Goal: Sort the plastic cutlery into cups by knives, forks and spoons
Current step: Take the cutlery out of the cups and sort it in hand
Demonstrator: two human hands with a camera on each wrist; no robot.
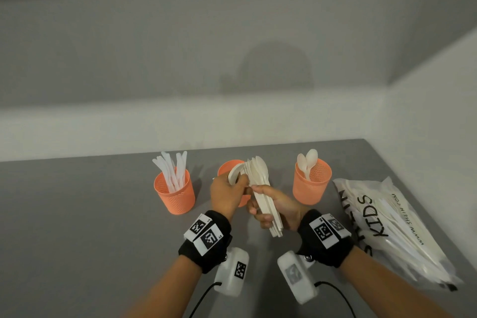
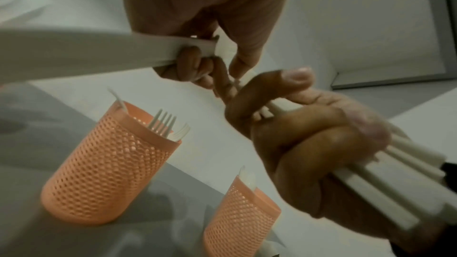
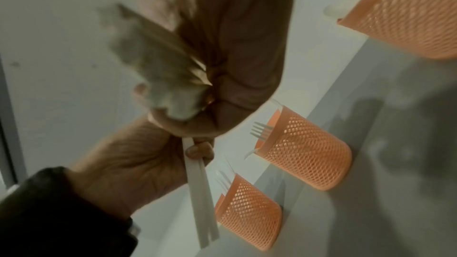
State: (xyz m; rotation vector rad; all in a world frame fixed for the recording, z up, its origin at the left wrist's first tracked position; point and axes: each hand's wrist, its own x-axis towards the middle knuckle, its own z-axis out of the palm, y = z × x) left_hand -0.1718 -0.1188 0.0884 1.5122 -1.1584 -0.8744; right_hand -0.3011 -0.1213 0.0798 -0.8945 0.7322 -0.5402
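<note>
Three orange mesh cups stand in a row on the grey table: the knife cup [image 1: 175, 190] on the left, the fork cup [image 1: 227, 166] half hidden behind my hands, and the spoon cup [image 1: 311, 182] on the right. My right hand [image 1: 273, 204] grips a bundle of white cutlery [image 1: 263, 188] by the handles, upright in front of the fork cup. My left hand [image 1: 225, 193] pinches a white piece [image 1: 236, 174] at the bundle's left side. Its kind is blurred. The left wrist view shows the left hand [image 2: 197, 62] curled on that piece [image 2: 86, 52], and the bundle [image 2: 395, 183].
A clear plastic bag [image 1: 387, 227] printed KIDS, holding more white cutlery, lies at the right of the table near its edge. A white wall runs behind the cups. Bare grey tabletop [image 1: 77, 214] spreads to the left and toward me.
</note>
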